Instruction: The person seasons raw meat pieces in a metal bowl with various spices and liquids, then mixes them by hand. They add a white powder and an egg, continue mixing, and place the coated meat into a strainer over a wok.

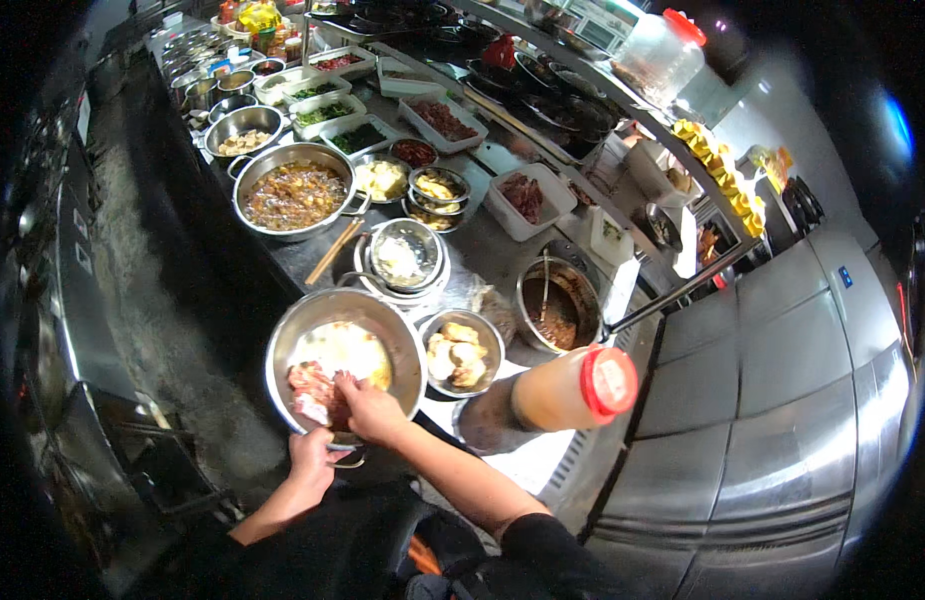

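Observation:
A large stainless-steel pot (407, 330) is tilted toward me at the near edge of the counter. My left hand (312, 456) grips its near rim, beside a wire handle. Inside the pot, my right hand (374, 411) has its fingers around raw meat (314, 390); some fingertips are hidden behind it. Pale liquid glistens on the pot's bottom. Just right of the pot, a steel bowl (498, 346) holds pale yellow chunks of food (456, 352).
A red-lidded plastic jar (545, 394) stands near my right forearm. Beyond it is a pot of dark sauce (556, 307) with a ladle. Stacked bowls (404, 255), wooden chopsticks (335, 251) and a two-handled stew pot (293, 187) lie farther left. A metal rail (680, 289) slants at right.

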The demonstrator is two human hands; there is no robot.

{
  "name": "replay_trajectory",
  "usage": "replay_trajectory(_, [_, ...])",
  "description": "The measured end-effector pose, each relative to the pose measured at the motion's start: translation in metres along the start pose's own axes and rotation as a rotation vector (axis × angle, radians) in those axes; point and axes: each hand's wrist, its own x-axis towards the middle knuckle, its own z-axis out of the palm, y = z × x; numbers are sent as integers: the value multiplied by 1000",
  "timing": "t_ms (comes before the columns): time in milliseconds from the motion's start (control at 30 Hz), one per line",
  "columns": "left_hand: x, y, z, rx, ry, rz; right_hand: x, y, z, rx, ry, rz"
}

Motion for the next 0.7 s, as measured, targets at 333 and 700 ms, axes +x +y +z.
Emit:
replay_trajectory(333, [-54,-153,-94,-149,373,-140,-93,10,47,463,-25,-190])
replay_trajectory(700, [61,-270,-224,-259,452,-18,-67,81,254,447,-29,42])
